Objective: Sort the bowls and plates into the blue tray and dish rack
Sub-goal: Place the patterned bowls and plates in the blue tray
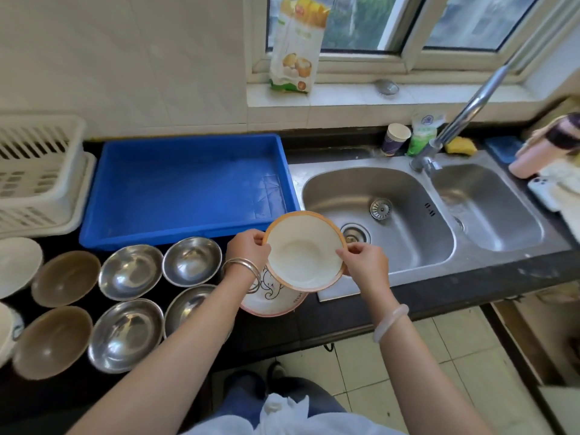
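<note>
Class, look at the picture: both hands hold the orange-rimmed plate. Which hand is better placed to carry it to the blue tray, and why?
Probably the left hand. It grips the orange-rimmed plate on the side facing the blue tray, which lies to the left. The right hand would have to cross the body.

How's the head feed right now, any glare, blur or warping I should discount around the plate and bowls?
Head view: daylight from the window gives bright highlights on the steel bowls and sink; the wide lens bends the faucet and dish rack near the edges, and the far right edge is smeared. The plate, held by the left hand and right hand, reads sharp.
</note>
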`<state>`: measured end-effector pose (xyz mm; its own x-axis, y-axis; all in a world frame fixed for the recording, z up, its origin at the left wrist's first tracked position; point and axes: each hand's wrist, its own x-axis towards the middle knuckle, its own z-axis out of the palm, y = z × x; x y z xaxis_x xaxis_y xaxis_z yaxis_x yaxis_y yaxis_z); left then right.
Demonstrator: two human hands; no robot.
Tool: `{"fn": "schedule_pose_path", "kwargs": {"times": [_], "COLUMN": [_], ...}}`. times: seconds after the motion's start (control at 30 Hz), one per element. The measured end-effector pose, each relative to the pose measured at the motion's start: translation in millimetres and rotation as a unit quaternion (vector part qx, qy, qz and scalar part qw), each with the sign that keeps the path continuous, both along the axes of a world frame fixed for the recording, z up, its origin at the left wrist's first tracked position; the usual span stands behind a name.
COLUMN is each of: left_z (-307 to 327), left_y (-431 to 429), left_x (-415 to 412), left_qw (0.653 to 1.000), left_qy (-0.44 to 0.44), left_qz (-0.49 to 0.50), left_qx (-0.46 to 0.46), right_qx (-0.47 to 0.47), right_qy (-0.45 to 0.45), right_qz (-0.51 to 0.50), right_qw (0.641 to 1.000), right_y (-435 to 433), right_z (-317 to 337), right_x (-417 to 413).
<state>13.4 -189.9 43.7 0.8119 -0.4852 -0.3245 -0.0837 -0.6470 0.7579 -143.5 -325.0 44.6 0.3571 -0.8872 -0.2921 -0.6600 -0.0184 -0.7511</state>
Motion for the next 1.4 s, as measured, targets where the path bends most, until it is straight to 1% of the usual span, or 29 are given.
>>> {"fn": "schedule_pose_path", "kwargs": {"times": [0.13, 0.3, 0.4, 0.5, 0.7, 0.97, 1.1, 1.23, 1.3, 1.4], "left_z": [-1.8, -17.8, -26.6, -33.1, -40.2, -43.7, -44.4, -42.3, -39.5, -32.5], "left_y": [-28.8, -53.1, -64.2, -72.8, -80.9, -83.1, -79.7, -71.0, -60.9, -40.5], "left_x": [-23.9, -53.3, -67.0, -77.3, -86.3, -85.7, -87.9, -86.4, -80.5, -65.3], "left_qw": [0.999, 0.994, 0.993, 0.991, 0.990, 0.991, 0.992, 0.993, 0.995, 0.998], "left_qy": [0.038, 0.071, 0.074, 0.081, 0.065, 0.057, 0.059, 0.070, 0.065, 0.007], "left_qz": [-0.034, -0.078, -0.094, -0.103, -0.106, -0.106, -0.107, -0.097, -0.079, -0.065], "left_qx": [-0.018, 0.005, 0.020, 0.031, 0.061, 0.053, 0.037, 0.016, 0.000, 0.015], "right_qx": [-0.017, -0.012, -0.017, 0.001, 0.010, 0.022, 0.021, -0.010, -0.051, -0.125], "right_qy": [0.016, 0.041, 0.056, 0.059, 0.064, 0.044, 0.030, 0.064, 0.087, 0.090], "right_qz": [-0.045, -0.081, -0.103, -0.119, -0.124, -0.130, -0.114, -0.080, -0.057, 0.001], "right_qw": [0.999, 0.996, 0.993, 0.991, 0.990, 0.990, 0.993, 0.995, 0.993, 0.988], "right_y": [-19.9, -31.3, -34.9, -37.1, -41.3, -47.3, -43.0, -37.7, -34.7, -28.1], "right_z": [4.5, -8.4, -17.7, -27.6, -41.1, -49.2, -50.0, -41.9, -34.2, -20.8], "right_x": [-29.3, -67.2, -85.1, -96.6, -101.3, -97.5, -97.8, -96.4, -91.8, -71.6]}}
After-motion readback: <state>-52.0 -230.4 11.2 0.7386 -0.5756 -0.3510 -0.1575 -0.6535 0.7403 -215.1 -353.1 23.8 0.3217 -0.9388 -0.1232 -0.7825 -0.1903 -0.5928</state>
